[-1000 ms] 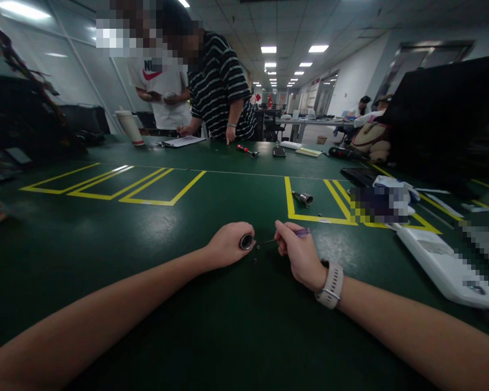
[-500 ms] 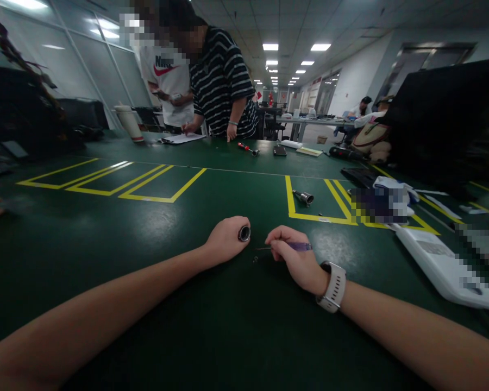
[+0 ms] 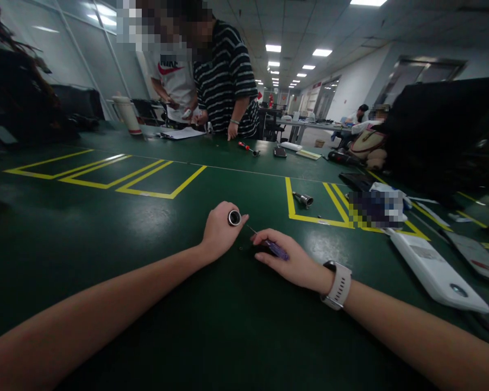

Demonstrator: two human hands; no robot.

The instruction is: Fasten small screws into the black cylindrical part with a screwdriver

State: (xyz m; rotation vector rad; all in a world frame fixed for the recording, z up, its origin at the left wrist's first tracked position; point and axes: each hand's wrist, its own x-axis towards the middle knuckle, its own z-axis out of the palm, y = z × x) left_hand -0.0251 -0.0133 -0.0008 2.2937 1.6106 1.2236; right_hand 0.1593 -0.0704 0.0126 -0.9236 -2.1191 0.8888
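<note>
My left hand [image 3: 221, 231] is closed around a metal cylindrical part [image 3: 234, 218], whose round open end faces me. My right hand [image 3: 287, 258], with a watch on the wrist, holds a small screwdriver [image 3: 277, 250] with a see-through purple handle. Its thin shaft points up and left toward the left hand; whether the tip touches the metal part I cannot tell. A tiny part [image 3: 240, 248] lies on the green table between the hands. Further off, a similar metal part [image 3: 305, 200] rests inside a yellow-taped box.
A white device [image 3: 436, 269] lies to the right, with a blurred cloth-like bundle [image 3: 381, 203] behind it. Across the table are a red-handled tool [image 3: 248, 148], a clipboard [image 3: 183, 133] and a cup [image 3: 127, 115]. Two people stand there, one in a striped shirt [image 3: 228, 81].
My left hand with the metal part has moved up and slightly left. The screwdriver in my right hand has swung so its shaft points up-left, and the right thumb has come away from the shaft.
</note>
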